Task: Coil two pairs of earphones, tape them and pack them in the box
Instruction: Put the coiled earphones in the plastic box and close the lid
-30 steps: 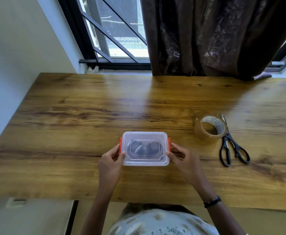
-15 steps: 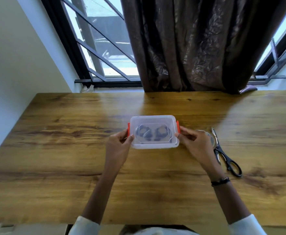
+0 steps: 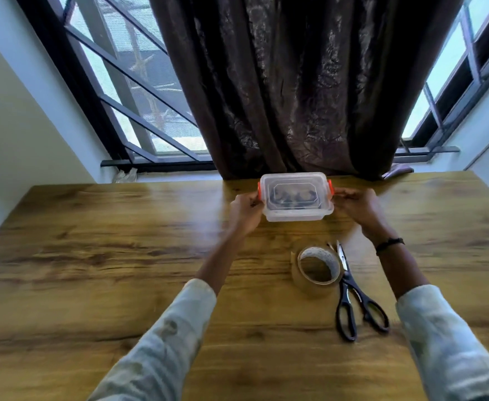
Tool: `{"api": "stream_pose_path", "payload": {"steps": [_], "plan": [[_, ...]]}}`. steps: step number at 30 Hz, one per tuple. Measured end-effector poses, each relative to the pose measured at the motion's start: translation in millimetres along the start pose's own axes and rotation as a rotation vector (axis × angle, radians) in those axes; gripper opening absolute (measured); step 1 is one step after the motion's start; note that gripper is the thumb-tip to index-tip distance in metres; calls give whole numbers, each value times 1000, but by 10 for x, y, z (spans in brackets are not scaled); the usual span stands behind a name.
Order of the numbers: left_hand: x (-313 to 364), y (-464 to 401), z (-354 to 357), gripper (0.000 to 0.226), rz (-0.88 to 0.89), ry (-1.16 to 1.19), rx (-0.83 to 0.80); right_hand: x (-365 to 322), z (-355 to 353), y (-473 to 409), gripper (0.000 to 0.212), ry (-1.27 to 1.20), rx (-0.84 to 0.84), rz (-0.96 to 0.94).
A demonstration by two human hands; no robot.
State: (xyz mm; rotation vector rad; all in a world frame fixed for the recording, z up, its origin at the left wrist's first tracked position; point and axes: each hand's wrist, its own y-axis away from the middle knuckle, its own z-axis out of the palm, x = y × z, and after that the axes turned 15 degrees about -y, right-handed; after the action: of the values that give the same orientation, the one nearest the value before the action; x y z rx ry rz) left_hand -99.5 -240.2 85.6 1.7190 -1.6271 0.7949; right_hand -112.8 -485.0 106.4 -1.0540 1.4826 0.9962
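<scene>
I have both hands gripping the clear plastic box with orange clips (image 3: 295, 198), left hand (image 3: 244, 211) and right hand (image 3: 359, 205) pinching its short ends, far across the wooden table (image 3: 92, 256) by the curtain. Dark coiled earphones (image 3: 291, 196) show through the lid. An unlatched clip could let it pop open

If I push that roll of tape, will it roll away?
Probably not: the roll of tape lies flat on the table, so it would likely slide. Stood on edge, it might roll. The scissors touching its right side may block it that way.
</scene>
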Motion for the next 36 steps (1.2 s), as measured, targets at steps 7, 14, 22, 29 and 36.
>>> {"api": "stream_pose_path", "payload": {"steps": [7,14,22,29,36], "plan": [[130,-286,403,18,62,-54,-40,317,-253,-473,16,-9,-1,50],[148,-470,678,28,20,-1,-80,504,-360,-695,18,-18,-9,87],[47,-473,813,22,29,-39,-65,623,-394,-802,12,-23,-30,82],[39,-477,829,34,14,-41,-85,648,-389,-793,16,-32,16,110],[136,-249,739,44,-78,33,38,329,-412,-338,28,197,30,50]]}}
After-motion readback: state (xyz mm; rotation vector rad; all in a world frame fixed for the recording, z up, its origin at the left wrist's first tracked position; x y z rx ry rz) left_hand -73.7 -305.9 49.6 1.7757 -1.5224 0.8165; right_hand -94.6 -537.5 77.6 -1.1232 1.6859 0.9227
